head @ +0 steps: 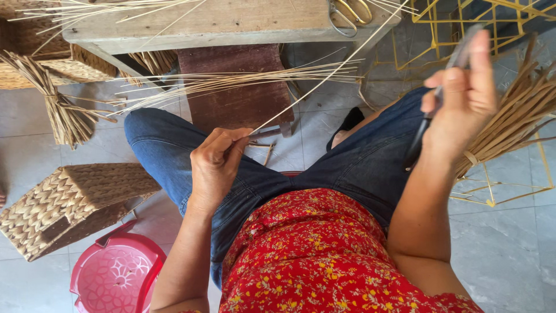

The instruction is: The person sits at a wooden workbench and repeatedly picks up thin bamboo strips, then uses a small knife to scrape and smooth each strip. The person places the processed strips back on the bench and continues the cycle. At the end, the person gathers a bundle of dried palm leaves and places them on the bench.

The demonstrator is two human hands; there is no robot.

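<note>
A long pale reed strip (pixel 324 75) runs on a slant from the left hand (pixel 217 165) up and away to the right, crossing the wooden bench (pixel 231 23). That hand's fingers pinch its near end shut, just below the bench's front edge. The right hand (pixel 463 95), raised well to the right of the bench, is closed around a dark slim tool (pixel 449 66), with bare tile floor (pixel 504 249) beneath.

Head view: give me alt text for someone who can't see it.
A seated person's left hand pinches a thin pale strip over their lap, while the right hand is raised holding a dark tool. A woven basket and red plastic stool sit on the floor.
</note>
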